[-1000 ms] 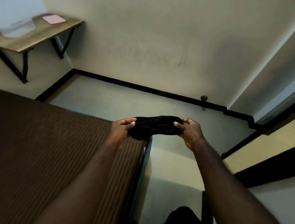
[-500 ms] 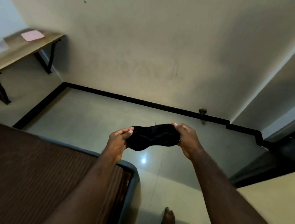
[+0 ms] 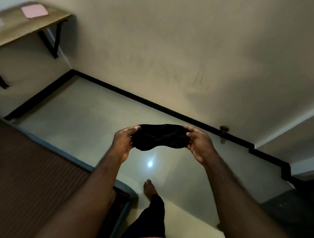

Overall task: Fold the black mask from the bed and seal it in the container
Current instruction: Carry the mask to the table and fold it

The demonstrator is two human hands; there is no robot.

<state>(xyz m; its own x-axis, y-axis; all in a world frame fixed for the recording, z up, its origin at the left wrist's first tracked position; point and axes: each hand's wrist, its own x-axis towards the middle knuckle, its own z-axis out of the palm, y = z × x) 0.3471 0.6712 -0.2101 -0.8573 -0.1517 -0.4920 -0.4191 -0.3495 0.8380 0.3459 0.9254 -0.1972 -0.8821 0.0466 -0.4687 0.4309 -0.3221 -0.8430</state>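
Two hands hold the black mask (image 3: 160,138), one at each end, in the air above the floor (image 3: 91,112) and just past the corner of the bed (image 3: 24,176).

Left hand (image 3: 122,144): fingers (image 3: 129,130) curled over the top edge of the mask's left end, closed on the fabric. The rest of the grip is hidden behind the hand.

Right hand (image 3: 199,145): fingers (image 3: 190,128) curled over the top of the right end, thumb against the near face, pinching the fabric.

Mask: spread out between the hands, unfolded, long axis roughly level, touching nothing else.

Edges: the bed's grey frame runs diagonally at lower left, with its corner under the left forearm. A black skirting (image 3: 153,102) marks where floor meets wall.

Room: open tiled floor lies beneath and ahead of the mask. A bare foot (image 3: 149,189) stands on it, below the hands. A wall-mounted table (image 3: 16,24) with a pink sheet (image 3: 34,11) sits at upper left, well apart. The dark shape at lower right is too blurred to identify.
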